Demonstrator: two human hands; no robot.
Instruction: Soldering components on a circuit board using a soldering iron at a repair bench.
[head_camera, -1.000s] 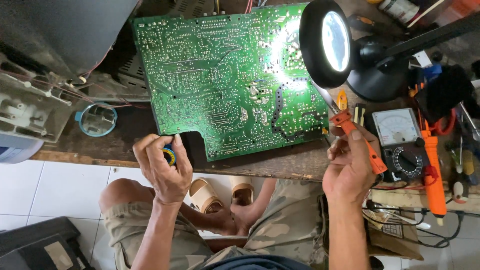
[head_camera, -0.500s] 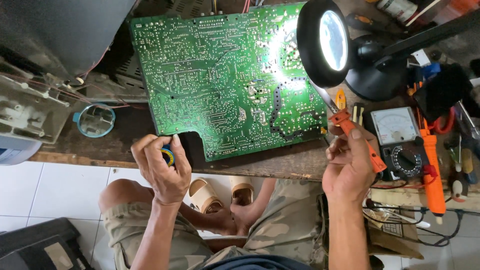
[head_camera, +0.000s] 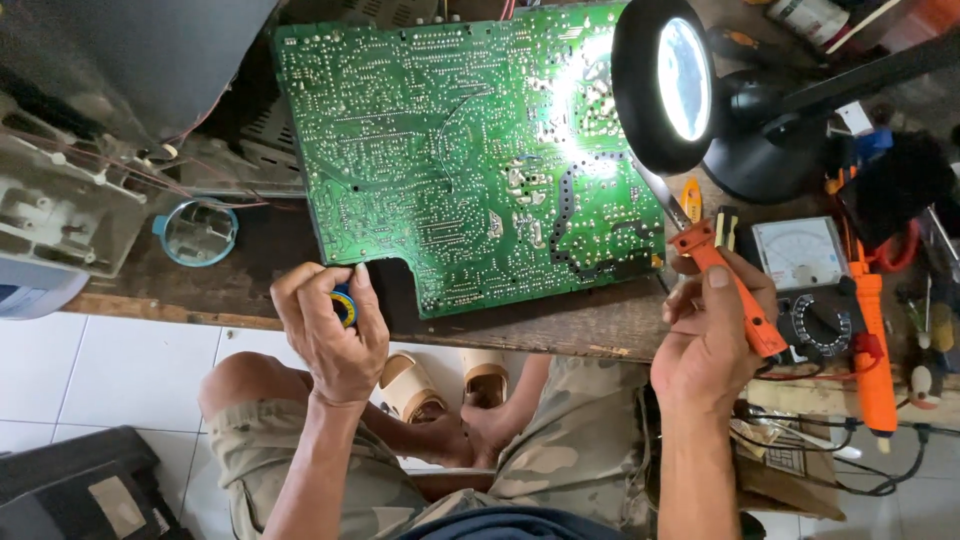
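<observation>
A large green circuit board (head_camera: 455, 150) lies solder side up on the wooden bench (head_camera: 560, 325). My left hand (head_camera: 330, 335) is closed around a small round spool with a blue and yellow face (head_camera: 344, 303), held at the board's lower left corner. My right hand (head_camera: 710, 335) grips an orange-handled soldering iron (head_camera: 725, 290) whose metal tip (head_camera: 655, 195) points up toward the board's right edge, under a round black magnifier lamp (head_camera: 665, 85).
An analog multimeter (head_camera: 805, 275) and a second orange tool (head_camera: 872, 350) lie right of my right hand, among cables. A blue-rimmed round dish (head_camera: 197, 232) sits left of the board, beside a grey device chassis (head_camera: 50, 200). Sandals rest on the white tiled floor (head_camera: 110, 370).
My right hand with the soldering iron has shifted slightly left and up toward the board's edge. My left hand stays on the spool, almost unmoved.
</observation>
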